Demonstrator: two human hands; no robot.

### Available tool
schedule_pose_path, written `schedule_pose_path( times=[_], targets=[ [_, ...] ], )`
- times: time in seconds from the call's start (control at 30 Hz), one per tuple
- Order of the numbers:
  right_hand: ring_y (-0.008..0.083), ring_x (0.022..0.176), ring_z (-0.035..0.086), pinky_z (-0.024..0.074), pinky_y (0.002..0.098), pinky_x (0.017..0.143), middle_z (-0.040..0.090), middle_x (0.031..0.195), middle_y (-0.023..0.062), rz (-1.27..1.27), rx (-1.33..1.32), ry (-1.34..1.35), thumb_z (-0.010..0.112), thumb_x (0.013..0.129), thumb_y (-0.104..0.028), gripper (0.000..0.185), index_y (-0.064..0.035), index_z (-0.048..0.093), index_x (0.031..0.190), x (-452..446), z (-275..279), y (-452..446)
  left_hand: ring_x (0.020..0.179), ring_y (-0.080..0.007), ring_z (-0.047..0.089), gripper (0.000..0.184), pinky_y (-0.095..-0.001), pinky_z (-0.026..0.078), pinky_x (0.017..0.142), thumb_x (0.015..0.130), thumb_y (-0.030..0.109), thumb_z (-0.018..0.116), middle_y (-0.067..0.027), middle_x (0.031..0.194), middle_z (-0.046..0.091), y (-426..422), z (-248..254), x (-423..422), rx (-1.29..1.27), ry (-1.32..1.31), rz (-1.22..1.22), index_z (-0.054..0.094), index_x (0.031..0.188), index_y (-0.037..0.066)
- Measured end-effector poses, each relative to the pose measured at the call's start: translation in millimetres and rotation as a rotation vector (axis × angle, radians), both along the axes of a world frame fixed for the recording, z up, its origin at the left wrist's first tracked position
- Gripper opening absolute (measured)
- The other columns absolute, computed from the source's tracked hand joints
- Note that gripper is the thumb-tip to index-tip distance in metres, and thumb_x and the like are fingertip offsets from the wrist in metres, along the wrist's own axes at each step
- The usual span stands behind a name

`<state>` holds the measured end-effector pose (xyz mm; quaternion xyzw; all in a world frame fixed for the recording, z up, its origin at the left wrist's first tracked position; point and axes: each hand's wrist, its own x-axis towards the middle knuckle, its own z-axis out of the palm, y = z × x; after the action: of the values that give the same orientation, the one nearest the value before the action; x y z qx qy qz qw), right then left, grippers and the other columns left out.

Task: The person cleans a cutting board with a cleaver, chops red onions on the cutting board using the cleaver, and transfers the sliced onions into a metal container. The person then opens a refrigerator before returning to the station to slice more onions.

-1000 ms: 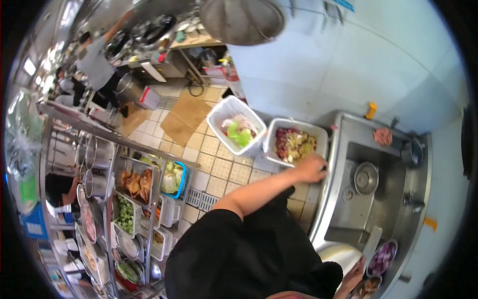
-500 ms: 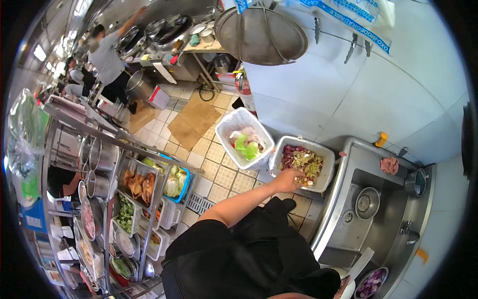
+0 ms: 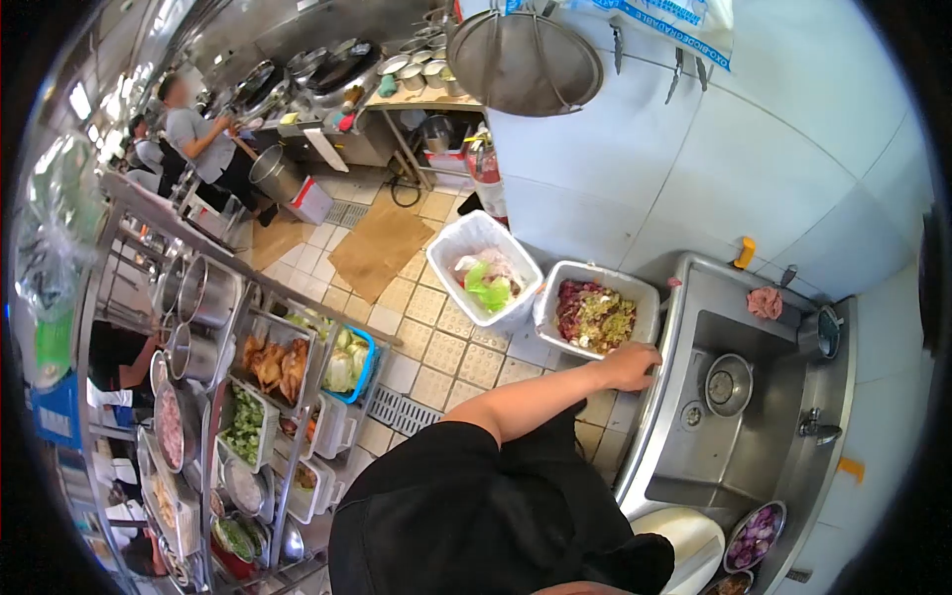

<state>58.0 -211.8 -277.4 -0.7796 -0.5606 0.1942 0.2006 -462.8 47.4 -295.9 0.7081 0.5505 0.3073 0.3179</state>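
Note:
My left hand (image 3: pixel 632 367) reaches out beside the steel sink (image 3: pixel 666 342), near the front corner of a lined waste bin (image 3: pixel 650 297). Its fingers are loosely bent, and I see nothing in them. Whether it touches the bin or the sink edge, I cannot tell. Inside the bin lie mixed scraps (image 3: pixel 605 315), yellow-green and dark red. My right hand is out of sight beyond the black sleeve (image 3: pixel 650 563). Next to that sleeve is a pale, rounded slab (image 3: pixel 684 540), and a metal bowl of purple onion pieces (image 3: pixel 756 535) stands beside it.
A second lined bin (image 3: pixel 451 253) stands to the left. A metal bowl (image 3: pixel 729 385) sits in the sink by the tap (image 3: pixel 819 426). A rack (image 3: pixel 238 327) of food trays lines the left side. A co-worker (image 3: pixel 198 134) stands near the stoves.
My left hand has moved right, out from over the scraps to the sink edge. My right hand and a white flat thing at lower right have left view. The co-worker's raised arm has come down.

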Motion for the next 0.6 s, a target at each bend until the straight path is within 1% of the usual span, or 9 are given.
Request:
schedule_pose_path(
  times=[0.27,0.33,0.37,0.4,0.47,0.5,0.53,0.57,0.6],
  targets=[
    [0.0357,0.146,0.052,0.0457,0.0428,0.117,0.052,0.158,0.0238,-0.051,0.065,0.196,0.054,0.112,-0.014,0.055,0.0006,0.042,0.163,44,-63,-84,0.12,-0.0416,0.067,0.044,-0.0491,0.053,0.106,0.084,0.024,0.083,-0.0222,0.126,0.071,-184,-60,-141,-0.232,0.241,0.411,0.076,0.122,0.004],
    [0.0359,0.146,0.052,0.0456,0.0431,0.118,0.052,0.159,0.0237,0.016,0.122,0.312,0.054,0.111,-0.014,0.056,0.0004,0.041,0.164,82,-115,-114,0.121,-0.0411,0.068,0.045,-0.048,0.053,0.107,0.084,0.027,0.084,-0.0225,0.124,0.073,-235,-72,-177,-0.321,0.224,0.578,0.076,0.122,0.005],
    [0.0359,0.146,0.051,0.0455,0.0433,0.118,0.051,0.159,0.0237,0.348,0.209,0.319,0.054,0.111,-0.014,0.056,0.0003,0.041,0.164,161,-207,-126,0.119,-0.0409,0.069,0.046,-0.0479,0.054,0.105,0.084,0.031,0.086,-0.0235,0.124,0.073,-259,-85,-197,-0.331,0.22,0.618,0.077,0.121,0.005],
    [0.0394,0.149,0.047,0.0449,0.0476,0.118,0.042,0.166,0.0221,-0.152,0.179,0.668,0.058,0.108,-0.009,0.061,-0.0025,0.037,0.166,92,-149,-135,0.118,-0.0413,0.069,0.048,-0.0489,0.055,0.103,0.084,0.035,0.085,-0.0238,0.125,0.074,-283,-111,-213,-0.361,0.158,0.768,0.078,0.119,0.004],
    [0.0302,0.133,0.058,0.0505,0.0397,0.11,0.051,0.159,0.0206,-0.165,0.124,0.493,0.06,0.109,-0.007,0.059,-0.0056,0.041,0.164,-13,-33,-114,0.107,-0.0376,0.075,0.049,-0.0482,0.057,0.096,0.088,0.036,0.079,-0.023,0.114,0.078,-324,-170,-261,-0.671,0.069,0.835,0.076,0.121,0.0],
    [0.0294,0.133,0.06,0.0518,0.0392,0.109,0.051,0.16,0.0207,-0.255,0.029,0.5,0.059,0.109,-0.009,0.06,-0.0042,0.04,0.165,-27,-6,-113,0.088,-0.0304,0.073,0.04,-0.0457,0.058,0.083,0.093,0.035,0.075,-0.0165,0.095,0.079,-344,-168,-267,-0.671,-0.093,0.931,0.077,0.115,0.002],
    [0.0286,0.134,0.062,0.0531,0.0386,0.109,0.052,0.161,0.0208,-0.342,-0.067,0.507,0.059,0.109,-0.011,0.06,-0.0028,0.038,0.165,-39,19,-112,0.075,-0.0226,0.063,0.029,-0.0446,0.055,0.071,0.097,0.035,0.071,-0.0069,0.078,0.067,-353,-166,-262,-0.789,-0.349,1.149,0.075,0.103,0.007],
    [0.0275,0.119,0.062,0.0524,0.0392,0.099,0.056,0.144,0.0197,-0.365,-0.066,0.395,0.059,0.11,-0.015,0.057,-0.0053,0.042,0.163,-50,35,-116,0.066,-0.0189,0.052,0.025,-0.0415,0.05,0.062,0.1,0.036,0.069,-0.0025,0.071,0.054,-361,-176,-266,-0.867,-0.504,1.232,0.07,0.096,0.011],
    [0.0264,0.104,0.063,0.0518,0.0398,0.09,0.06,0.127,0.0186,-0.374,-0.048,0.189,0.059,0.11,-0.019,0.054,-0.0078,0.047,0.161,-63,53,-127,0.061,-0.0202,0.053,0.021,-0.0404,0.047,0.055,0.099,0.033,0.072,-0.0039,0.071,0.056,-374,-193,-279,-0.915,-0.516,1.209,0.07,0.098,0.012]
  ],
)
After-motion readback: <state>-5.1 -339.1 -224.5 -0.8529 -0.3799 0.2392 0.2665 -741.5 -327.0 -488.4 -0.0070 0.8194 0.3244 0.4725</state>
